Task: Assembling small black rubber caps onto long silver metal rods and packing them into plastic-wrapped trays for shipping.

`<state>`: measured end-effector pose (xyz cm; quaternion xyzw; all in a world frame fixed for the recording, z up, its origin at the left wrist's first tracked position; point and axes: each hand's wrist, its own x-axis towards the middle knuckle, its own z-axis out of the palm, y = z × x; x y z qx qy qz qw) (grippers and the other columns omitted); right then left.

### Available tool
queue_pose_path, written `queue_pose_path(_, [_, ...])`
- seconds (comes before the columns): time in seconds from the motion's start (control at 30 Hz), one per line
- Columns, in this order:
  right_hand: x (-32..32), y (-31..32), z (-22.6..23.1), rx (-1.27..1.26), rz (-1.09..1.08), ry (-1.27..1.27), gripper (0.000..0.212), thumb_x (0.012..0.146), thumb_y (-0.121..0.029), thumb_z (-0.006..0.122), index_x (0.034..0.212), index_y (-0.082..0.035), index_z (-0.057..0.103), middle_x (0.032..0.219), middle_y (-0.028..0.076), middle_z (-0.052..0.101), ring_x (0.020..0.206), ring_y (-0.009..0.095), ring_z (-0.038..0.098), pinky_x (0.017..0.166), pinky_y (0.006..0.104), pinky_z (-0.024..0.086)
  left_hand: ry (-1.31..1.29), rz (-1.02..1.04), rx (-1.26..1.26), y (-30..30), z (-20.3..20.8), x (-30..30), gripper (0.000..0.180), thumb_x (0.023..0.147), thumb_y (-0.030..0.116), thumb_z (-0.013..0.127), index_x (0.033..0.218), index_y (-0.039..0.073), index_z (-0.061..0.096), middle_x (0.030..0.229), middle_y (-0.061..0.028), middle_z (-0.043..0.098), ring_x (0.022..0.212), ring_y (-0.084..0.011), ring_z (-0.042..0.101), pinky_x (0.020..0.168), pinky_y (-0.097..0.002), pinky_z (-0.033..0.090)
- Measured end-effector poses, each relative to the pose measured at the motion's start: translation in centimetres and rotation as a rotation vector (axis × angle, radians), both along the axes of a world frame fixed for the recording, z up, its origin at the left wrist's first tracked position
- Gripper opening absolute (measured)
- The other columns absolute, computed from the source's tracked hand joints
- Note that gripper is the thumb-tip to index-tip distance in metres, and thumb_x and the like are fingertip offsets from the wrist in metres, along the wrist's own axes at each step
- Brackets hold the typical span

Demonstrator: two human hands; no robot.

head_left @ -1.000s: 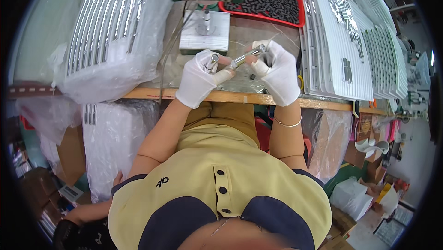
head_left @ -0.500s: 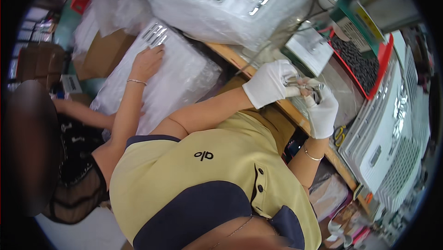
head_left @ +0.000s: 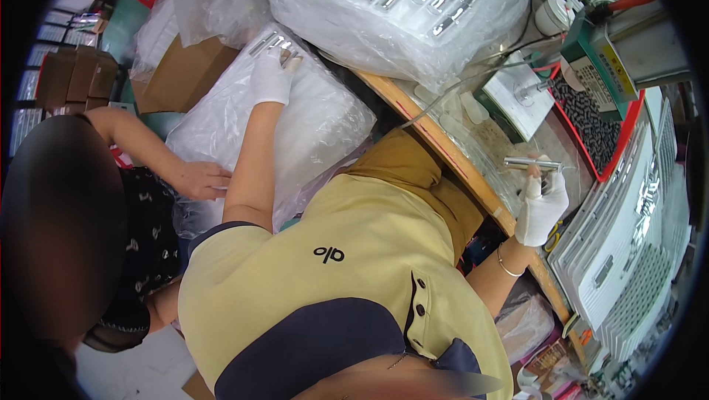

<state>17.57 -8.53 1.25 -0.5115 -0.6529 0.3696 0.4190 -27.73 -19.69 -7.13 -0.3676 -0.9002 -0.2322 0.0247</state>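
My right hand (head_left: pixel 545 206), in a white glove with bare fingertips, is closed on a short shiny metal tube (head_left: pixel 517 163) above the workbench. The tube lies level across the fingertips. My left hand (head_left: pixel 272 77), gloved the same way, reaches out to the far end of a white plastic-wrapped pack (head_left: pixel 310 115). Its fingers are bent and pinched on a metal tube (head_left: pixel 291 58), mostly hidden by them. More shiny tubes (head_left: pixel 264 43) lie side by side on the pack just left of these fingertips.
A co-worker's hand (head_left: pixel 203 180) rests by the pack's near side. A larger wrapped stack of tubes (head_left: pixel 399 38) stands behind. On the bench are a green machine (head_left: pixel 602 67), a white block (head_left: pixel 517 101), a red tray (head_left: pixel 634 115) of dark small parts, yellow scissors (head_left: pixel 554 237) and white panels (head_left: pixel 591 252).
My left hand has left my right hand and swung left to the wrapped pack. My right hand keeps a tube, slightly farther right. The co-worker's hand has withdrawn from the tubes.
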Motion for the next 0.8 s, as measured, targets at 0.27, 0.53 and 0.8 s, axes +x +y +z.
queue_pose_path(0.27, [1.8, 5.2, -1.3, 0.248, -0.192, -0.238, 0.027, 0.082, -0.018, 0.067, 0.102, -0.001, 0.061, 0.086, 0.014, 0.064, 0.076, 0.024, 0.059, 0.074, 0.0291, 0.045, 0.021, -0.360, 0.618, 4.9, 6.3, 9.2, 0.015, 0.077, 0.006, 0.068, 0.090, 0.002, 0.063, 0.087, -0.0109, 0.062, 0.085, -0.0250, 0.060, 0.076, -0.0362, 0.047])
queue_pose_path(0.53, [-1.9, 10.2, -2.2, 0.220, -0.103, -0.303, 0.013, 0.083, -0.011, 0.064, 0.087, -0.001, 0.059, 0.064, 0.006, 0.054, 0.059, 0.011, 0.048, 0.056, 0.0252, 0.042, -0.208, -0.966, 0.364, 20.8, 5.4, 26.6, 0.039, 0.076, 0.012, 0.063, 0.114, 0.004, 0.055, 0.110, -0.0184, 0.055, 0.103, -0.0334, 0.054, 0.089, -0.0406, 0.044])
queue_pose_path(0.8, [-4.6, 11.1, -2.0, 0.261, -0.078, -0.567, 0.020, 0.081, -0.021, 0.064, 0.092, -0.005, 0.061, 0.087, 0.014, 0.064, 0.080, 0.031, 0.062, 0.070, 0.0367, 0.048, -0.793, -0.752, 0.460, 17.4, 6.7, 25.5, 0.025, 0.085, 0.009, 0.055, 0.107, 0.000, 0.048, 0.086, -0.0151, 0.063, 0.071, -0.0256, 0.063, 0.065, -0.0341, 0.049])
